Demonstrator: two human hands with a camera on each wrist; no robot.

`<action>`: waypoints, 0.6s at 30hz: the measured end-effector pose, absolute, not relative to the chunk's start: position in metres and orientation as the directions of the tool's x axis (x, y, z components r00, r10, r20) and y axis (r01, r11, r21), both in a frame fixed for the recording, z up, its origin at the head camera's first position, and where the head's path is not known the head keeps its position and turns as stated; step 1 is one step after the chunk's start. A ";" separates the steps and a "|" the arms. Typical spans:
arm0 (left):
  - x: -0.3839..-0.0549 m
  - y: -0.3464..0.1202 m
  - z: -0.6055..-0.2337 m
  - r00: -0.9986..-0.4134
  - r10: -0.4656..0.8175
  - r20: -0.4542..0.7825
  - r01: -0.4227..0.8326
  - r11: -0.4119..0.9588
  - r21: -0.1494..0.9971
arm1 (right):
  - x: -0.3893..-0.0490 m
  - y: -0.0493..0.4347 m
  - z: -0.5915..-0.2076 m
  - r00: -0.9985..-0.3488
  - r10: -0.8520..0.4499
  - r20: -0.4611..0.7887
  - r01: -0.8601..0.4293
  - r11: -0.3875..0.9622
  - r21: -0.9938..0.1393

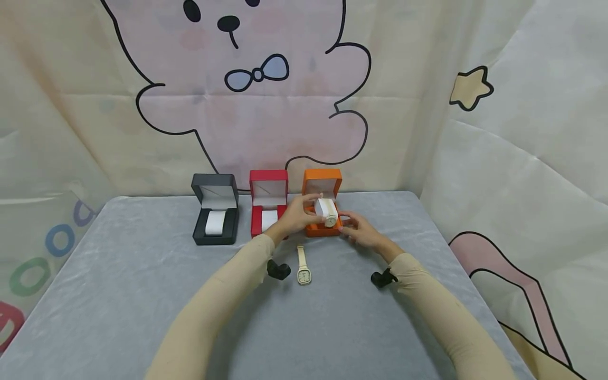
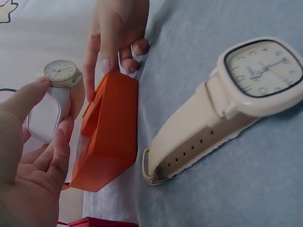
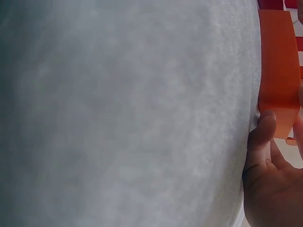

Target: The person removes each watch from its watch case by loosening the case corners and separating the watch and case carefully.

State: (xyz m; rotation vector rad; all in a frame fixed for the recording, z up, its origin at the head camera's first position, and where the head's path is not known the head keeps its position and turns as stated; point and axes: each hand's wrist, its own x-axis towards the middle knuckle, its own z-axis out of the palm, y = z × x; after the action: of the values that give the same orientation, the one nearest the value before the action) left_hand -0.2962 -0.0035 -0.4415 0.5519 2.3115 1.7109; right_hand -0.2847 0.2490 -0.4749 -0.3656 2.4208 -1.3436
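Left hand (image 1: 295, 215) grips a white watch cushion (image 1: 326, 210) between thumb and fingers, holding it just above the open orange box (image 1: 323, 228). A round-faced watch (image 2: 60, 72) is wrapped around the cushion, dial facing outward (hands of the dial too small to read).

Right hand (image 1: 359, 230) is at the right side of the orange box; fingertips (image 2: 108, 64) press against its outer wall, fingers fairly straight, nothing grasped. In the right wrist view a thumb tip meets the box's orange edge.

Second watch (image 1: 303, 266), cream strap with a square dial, lies flat on the grey worktop (image 1: 119, 274) between the two forearms, near the box but apart from it, untouched.

Left of the orange box stand a red box (image 1: 268, 203) and a black box (image 1: 215, 210), both lids up, each with a white cushion seated inside. All three boxes sit in a row at the far edge of the worktop, in front of a cartoon bear backdrop (image 1: 247, 79).
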 end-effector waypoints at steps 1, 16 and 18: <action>-0.295 -0.004 -0.442 -0.908 0.416 0.048 0.164 0.246 0.955 | -0.284 0.249 -0.475 -0.906 -0.382 -0.180 -0.049 0.520 -0.853; -0.280 -0.011 -0.441 -0.929 0.370 -0.008 0.069 0.196 0.978 | -0.286 0.248 -0.476 -0.909 -0.374 -0.186 -0.046 0.532 -0.845; -0.278 -0.013 -0.442 -0.932 0.361 -0.024 0.053 0.201 0.978 | -0.286 0.248 -0.474 -0.907 -0.377 -0.189 -0.046 0.534 -0.844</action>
State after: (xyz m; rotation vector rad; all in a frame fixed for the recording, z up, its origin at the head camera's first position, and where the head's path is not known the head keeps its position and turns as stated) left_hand -0.2782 -0.0130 -0.4421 0.3940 2.2289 1.7996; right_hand -0.2856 0.2478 -0.4740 -0.3486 2.4273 -1.3204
